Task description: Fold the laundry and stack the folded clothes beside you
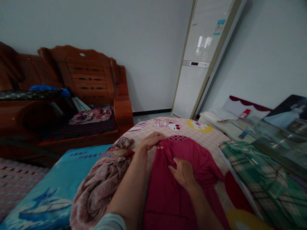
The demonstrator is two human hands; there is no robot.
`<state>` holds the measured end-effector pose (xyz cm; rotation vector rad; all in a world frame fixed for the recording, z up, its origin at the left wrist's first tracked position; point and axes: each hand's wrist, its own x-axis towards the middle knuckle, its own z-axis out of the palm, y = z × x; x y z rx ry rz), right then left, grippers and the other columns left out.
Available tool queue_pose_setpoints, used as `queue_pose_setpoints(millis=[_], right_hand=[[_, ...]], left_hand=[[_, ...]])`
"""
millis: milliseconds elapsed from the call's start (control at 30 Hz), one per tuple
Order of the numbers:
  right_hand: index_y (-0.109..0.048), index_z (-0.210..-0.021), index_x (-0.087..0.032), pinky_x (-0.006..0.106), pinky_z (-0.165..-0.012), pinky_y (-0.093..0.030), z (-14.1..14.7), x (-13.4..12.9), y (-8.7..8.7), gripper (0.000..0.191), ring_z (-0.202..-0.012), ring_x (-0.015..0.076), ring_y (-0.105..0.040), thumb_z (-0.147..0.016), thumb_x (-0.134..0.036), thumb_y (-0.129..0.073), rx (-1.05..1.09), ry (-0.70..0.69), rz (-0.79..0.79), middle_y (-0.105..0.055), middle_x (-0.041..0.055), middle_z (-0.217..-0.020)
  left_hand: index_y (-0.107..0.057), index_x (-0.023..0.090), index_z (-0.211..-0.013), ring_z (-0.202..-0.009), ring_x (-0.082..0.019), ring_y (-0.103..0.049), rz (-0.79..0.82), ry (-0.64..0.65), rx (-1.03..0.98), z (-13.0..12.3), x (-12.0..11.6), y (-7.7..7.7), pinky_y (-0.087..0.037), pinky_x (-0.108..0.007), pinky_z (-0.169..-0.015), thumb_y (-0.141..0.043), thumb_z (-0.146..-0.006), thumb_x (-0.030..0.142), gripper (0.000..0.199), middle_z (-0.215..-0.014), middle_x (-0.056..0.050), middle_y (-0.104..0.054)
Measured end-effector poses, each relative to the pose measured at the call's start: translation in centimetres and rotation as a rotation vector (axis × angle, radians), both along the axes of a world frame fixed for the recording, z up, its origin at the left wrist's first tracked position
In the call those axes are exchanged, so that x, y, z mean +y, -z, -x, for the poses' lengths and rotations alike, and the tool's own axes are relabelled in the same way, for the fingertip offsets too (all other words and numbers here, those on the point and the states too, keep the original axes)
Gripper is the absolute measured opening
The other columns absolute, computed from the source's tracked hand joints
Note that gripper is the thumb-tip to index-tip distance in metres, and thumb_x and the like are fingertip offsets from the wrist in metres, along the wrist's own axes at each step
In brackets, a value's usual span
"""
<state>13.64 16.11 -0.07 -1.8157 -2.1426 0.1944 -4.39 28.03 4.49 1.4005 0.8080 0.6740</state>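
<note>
A magenta long-sleeved top lies spread before me, with a dotted openwork part at its neckline. At its upper left shoulder, my left hand pinches the cloth. My right hand is on the chest of the top, thumb and fingers closed on a fold of the fabric. The right-side sleeve lies bunched. Beneath the top is a pink patterned cover with cartoon prints. Left of my left forearm, a crumpled dusty-pink cloth lies in a heap.
A green plaid cloth lies folded at the right, beside a glass-topped stand. At the left are a blue printed cloth and a wooden armchair. A tall white air conditioner stands at the back near papers.
</note>
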Motion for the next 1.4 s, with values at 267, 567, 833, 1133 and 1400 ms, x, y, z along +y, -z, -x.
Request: queue_pose_setpoints(millis=[267, 567, 833, 1133, 1400], right_hand=[[-0.06, -0.062, -0.018, 0.024, -0.054, -0.032, -1.8, 0.5, -0.5, 0.037, -0.058, 0.0146, -0.057, -0.085, -0.046, -0.052, 0.374, 0.13, 0.084, -0.065, 0.004, -0.062], [-0.048, -0.045, -0.02, 0.024, -0.047, -0.022, -1.8, -0.3, -1.6, 0.035, -0.043, 0.0107, -0.046, -0.079, -0.025, -0.054, 0.251, 0.161, 0.223, -0.047, -0.0029, -0.041], [-0.055, -0.05, -0.019, 0.023, -0.049, -0.026, -2.9, 0.1, -0.7, 0.035, -0.048, 0.0108, -0.048, -0.08, -0.037, -0.058, 0.292, 0.083, 0.146, -0.053, -0.0018, -0.048], [-0.066, -0.085, -0.019, 0.026, -0.069, -0.039, -2.1, 0.5, -0.8, 0.026, -0.073, 0.0181, -0.062, -0.09, -0.031, -0.044, 0.239, 0.254, -0.188, -0.069, 0.0073, -0.079], [-0.067, -0.092, -0.012, 0.032, -0.088, -0.04, -0.8, 7.7, -0.2, 0.021, -0.096, 0.0223, -0.059, -0.087, -0.023, -0.049, 0.13, 0.163, -0.104, -0.068, 0.0153, -0.098]], left_hand=[[-0.065, 0.013, -0.101, -0.096, -0.019, -0.065, -0.232, -0.293, -0.091, -1.0, 1.3, 1.6, -0.05, -0.032, -0.086, -0.065, -0.078, 0.023, 0.025, -0.105, -0.01, -0.068], [-0.072, 0.014, -0.09, -0.089, -0.018, -0.063, -0.627, -0.461, 0.512, 0.7, 3.3, 5.0, -0.047, -0.029, -0.087, -0.042, -0.069, 0.001, 0.039, -0.095, -0.007, -0.071], [-0.071, 0.016, -0.086, -0.094, -0.02, -0.061, -0.733, -0.396, 0.681, 0.6, 3.6, 5.8, -0.046, -0.03, -0.09, -0.046, -0.068, 0.005, 0.033, -0.093, -0.008, -0.07], [-0.069, 0.016, -0.084, -0.125, -0.023, -0.049, -0.826, -0.332, 0.673, 0.2, 3.8, 5.8, -0.039, -0.038, -0.105, -0.041, -0.065, 0.0, 0.037, -0.128, -0.012, -0.06], [-0.068, 0.016, -0.085, -0.134, -0.028, -0.041, -0.816, -0.277, 0.737, 0.3, 3.5, 5.5, -0.034, -0.042, -0.11, -0.046, -0.066, 0.003, 0.032, -0.135, -0.013, -0.055]])
